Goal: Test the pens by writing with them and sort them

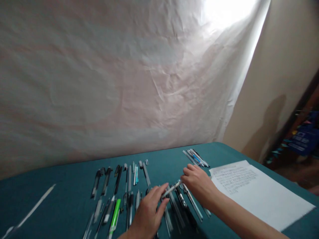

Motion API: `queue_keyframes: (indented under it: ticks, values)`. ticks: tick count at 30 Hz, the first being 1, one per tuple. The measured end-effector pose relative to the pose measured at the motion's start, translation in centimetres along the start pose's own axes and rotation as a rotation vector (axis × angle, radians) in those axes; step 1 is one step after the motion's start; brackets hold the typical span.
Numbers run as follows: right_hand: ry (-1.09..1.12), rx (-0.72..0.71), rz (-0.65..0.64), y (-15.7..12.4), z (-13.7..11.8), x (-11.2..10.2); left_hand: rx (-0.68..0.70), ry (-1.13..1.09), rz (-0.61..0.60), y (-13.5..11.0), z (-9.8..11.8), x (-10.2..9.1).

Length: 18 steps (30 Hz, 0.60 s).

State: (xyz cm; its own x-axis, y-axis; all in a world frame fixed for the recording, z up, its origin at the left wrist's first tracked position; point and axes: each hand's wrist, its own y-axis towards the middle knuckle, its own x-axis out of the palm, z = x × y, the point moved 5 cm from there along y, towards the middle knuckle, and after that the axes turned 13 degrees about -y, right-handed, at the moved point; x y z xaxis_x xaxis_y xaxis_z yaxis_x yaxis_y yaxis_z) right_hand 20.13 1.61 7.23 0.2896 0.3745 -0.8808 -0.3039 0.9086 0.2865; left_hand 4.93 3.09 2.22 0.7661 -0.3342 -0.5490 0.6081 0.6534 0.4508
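A slim pale pen (171, 189) is held between my two hands above the rows of pens. My left hand (149, 209) pinches its near end with thumb and fingers. Closed around the far end is my right hand (198, 181), whose fingers hide that tip; whether they hold a cap, I cannot tell. Beneath the hands lie several clear and dark pens, among them a clear-barrelled pen (193, 203). Left of my left hand rests a bright green pen (115, 215), with a black pen (118, 180) farther back. Blur hides the finer details.
A small group of pens (196, 157) lies at the back right. Written-on paper sheets (269, 196) cover the right side of the green tabletop (67, 179). A long white strip (36, 207) lies at far left. A pale sheet (139, 76) hangs behind the table.
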Motion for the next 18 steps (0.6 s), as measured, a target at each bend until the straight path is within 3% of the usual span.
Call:
queue_keyframes:
  ticks: [5, 7, 10, 14, 18]
  values:
    - [0.391, 0.327, 0.050, -5.5, 7.9, 3.4, 0.015, 0.143, -0.126, -0.2, 0.2, 0.8]
    - [0.549, 0.487, 0.009, -8.3, 11.3, 5.2, 0.028, 0.172, -0.177, -0.2, 0.4, 1.1]
    - [0.806, 0.642, 0.028, -12.3, 15.0, 7.5, 0.045, 0.190, -0.206, -0.1, 0.5, 1.3]
    - [1.014, 0.803, 0.050, -16.3, 16.9, 10.0, 0.030, 0.180, -0.209, 0.0, 0.2, 1.6]
    - [1.039, 0.866, 0.051, -18.2, 17.0, 11.7, 0.014, 0.171, -0.210, 0.1, 0.1, 1.7]
